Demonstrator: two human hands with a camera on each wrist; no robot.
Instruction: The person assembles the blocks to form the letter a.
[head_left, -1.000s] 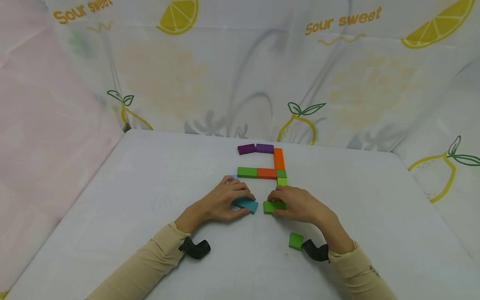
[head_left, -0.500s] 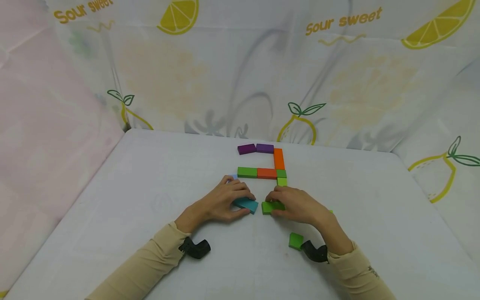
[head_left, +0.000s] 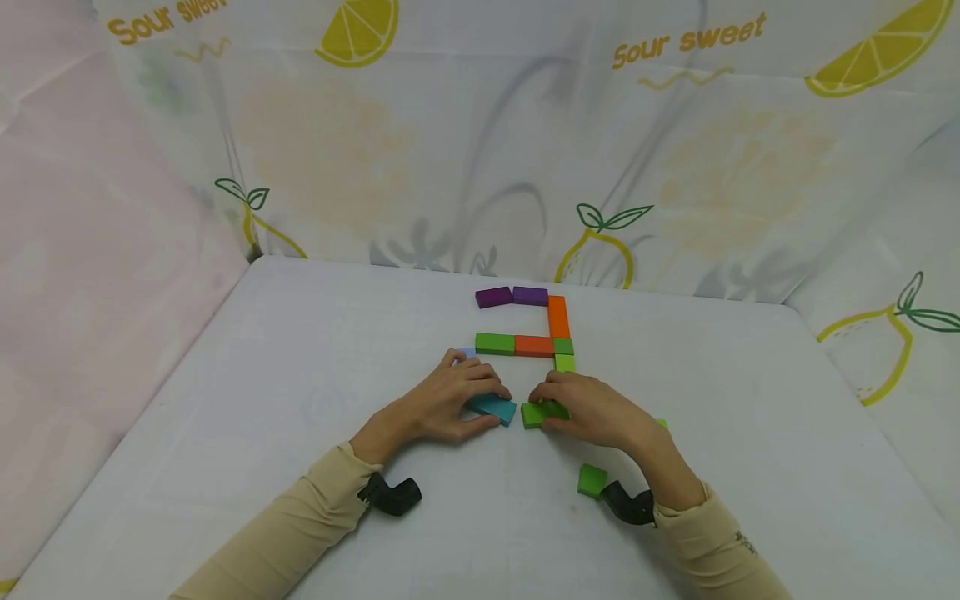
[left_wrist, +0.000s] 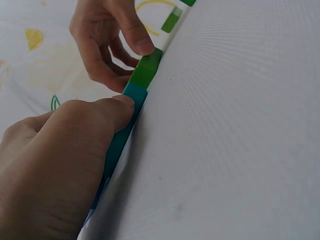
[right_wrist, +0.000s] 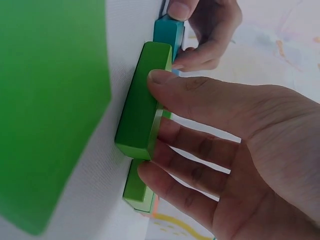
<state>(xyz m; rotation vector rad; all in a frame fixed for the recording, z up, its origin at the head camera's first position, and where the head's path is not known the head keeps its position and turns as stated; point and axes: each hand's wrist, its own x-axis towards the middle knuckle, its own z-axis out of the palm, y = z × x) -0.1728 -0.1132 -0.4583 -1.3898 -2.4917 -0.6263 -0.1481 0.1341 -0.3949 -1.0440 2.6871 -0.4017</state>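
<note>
My left hand (head_left: 450, 404) pinches a teal block (head_left: 495, 407) between thumb and fingers, flat on the table and slightly slanted. Opposite it, my right hand (head_left: 596, 408) holds a green block (head_left: 535, 415), thumb on its near side and fingers behind, as the right wrist view shows. A narrow gap separates the two blocks in the head view. Beyond my right fingers lies a lime block (head_left: 565, 362), joined to a small green block (head_left: 562, 346). A light blue block (head_left: 467, 352) is partly covered by my left fingers.
Farther back, a green block (head_left: 495, 343), a red-orange block (head_left: 534, 346), an orange block (head_left: 558, 317) and two purple blocks (head_left: 530, 296) continue the outline. One loose green block (head_left: 592, 481) lies by my right wrist; a lime piece (head_left: 662, 422) peeks out behind that forearm.
The right hand has slid the green block slightly left, narrowing the gap to the teal block. A lime piece has come into sight behind the right forearm. My left hand stays put.
</note>
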